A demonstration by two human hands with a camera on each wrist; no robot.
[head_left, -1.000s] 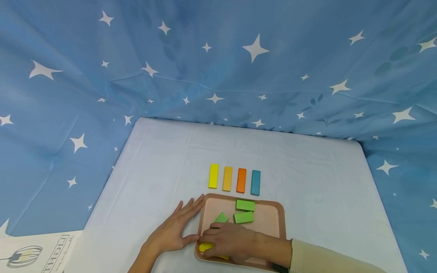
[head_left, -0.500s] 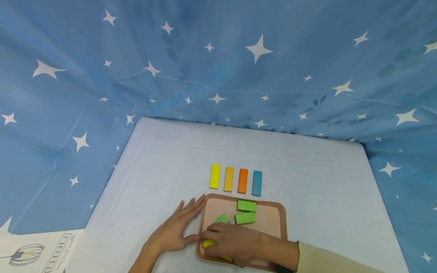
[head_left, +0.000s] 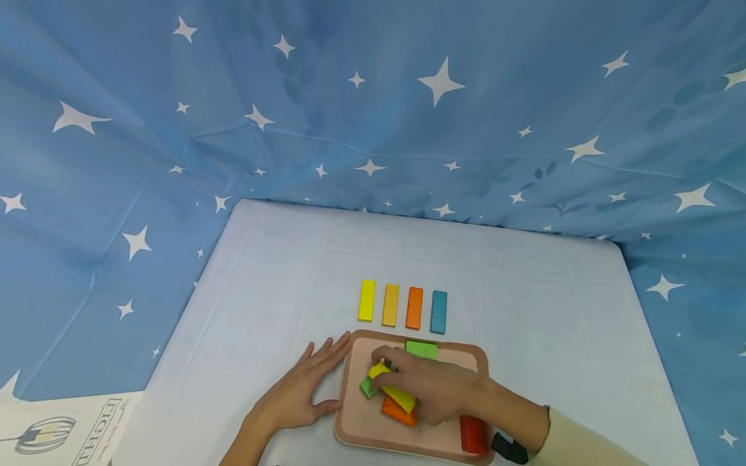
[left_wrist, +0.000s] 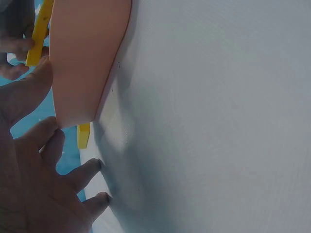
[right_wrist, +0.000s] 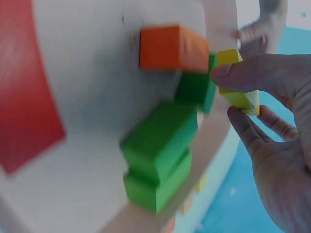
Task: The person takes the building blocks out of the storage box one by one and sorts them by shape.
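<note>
My right hand pinches a yellow block between thumb and fingers, raised over the tray. The pink tray lies near the front of the table. In it are an orange block, several green blocks and a red block; the right hand hides some of the green ones in the head view. My left hand has its fingers spread at the tray's left side, with thumb and fingertips touching the rim.
Beyond the tray stands a row of blocks on the white table: yellow, light orange, orange and blue. A starry blue cloth hangs behind. A printed sheet lies at the lower left.
My right hand has lifted the yellow block from the tray's lower left and moved up and to the right with it. The orange and red blocks have come into view. The left hand stays put.
</note>
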